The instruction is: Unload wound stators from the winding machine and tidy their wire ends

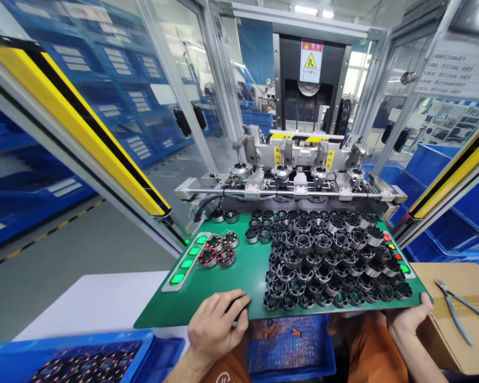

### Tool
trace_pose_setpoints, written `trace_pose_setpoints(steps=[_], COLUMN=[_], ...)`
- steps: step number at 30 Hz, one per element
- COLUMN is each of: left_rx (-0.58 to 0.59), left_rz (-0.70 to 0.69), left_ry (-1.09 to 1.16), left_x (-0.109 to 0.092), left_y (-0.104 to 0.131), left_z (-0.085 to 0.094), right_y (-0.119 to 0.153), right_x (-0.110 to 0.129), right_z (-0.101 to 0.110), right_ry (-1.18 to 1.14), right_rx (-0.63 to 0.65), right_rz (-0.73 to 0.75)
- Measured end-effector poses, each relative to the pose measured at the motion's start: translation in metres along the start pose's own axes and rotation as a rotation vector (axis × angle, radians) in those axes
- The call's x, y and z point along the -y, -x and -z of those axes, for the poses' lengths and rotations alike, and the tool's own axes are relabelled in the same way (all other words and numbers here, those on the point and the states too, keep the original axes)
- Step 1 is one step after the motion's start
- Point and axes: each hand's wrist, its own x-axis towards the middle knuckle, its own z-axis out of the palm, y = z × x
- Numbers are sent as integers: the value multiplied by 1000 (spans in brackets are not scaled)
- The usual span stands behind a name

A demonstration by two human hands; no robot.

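My left hand [219, 322] is at the front edge of the green work surface [231, 287], with its fingers curled round something small and dark, mostly hidden. At the front right corner, my right hand [411, 317] touches the edge with its thumb up; its other fingers are hidden. Many black-and-metal stator rings [304, 242] stand in stacked rows on the right half of the surface. Several rings with copper or red windings [226, 257] lie at the left, beside a strip of lit green buttons [187, 264].
Behind the surface stands a machine with several ring holders [282, 173]. Yellow-black posts [104, 127] flank it. A blue bin [291, 356] with copper scraps sits below the front edge. Pliers [455, 311] lie on a cardboard box [459, 340] at right; a blue crate [143, 346] is at left.
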Motion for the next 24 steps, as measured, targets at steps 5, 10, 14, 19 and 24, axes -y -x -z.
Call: trace_pose_setpoints(steps=[5,10,14,19,24], left_rx=[-3,-1,1,-3,4], left_rz=[4,1,4,5,-2], left_ry=[1,-3,-6,-10,-1], left_x=[-1,-1,-1,0,0], left_y=[-1,-1,0,0,-1], left_z=[0,0,0,0,1], right_y=[5,6,5,4,3], right_x=[5,5,3,2,2], right_z=[-5,-6,-5,-4,-4], right_ry=[19,5,3,12,14], right_rx=[-79,-70,-55,-65,-66], right_rz=[-49,-12,5,8,22])
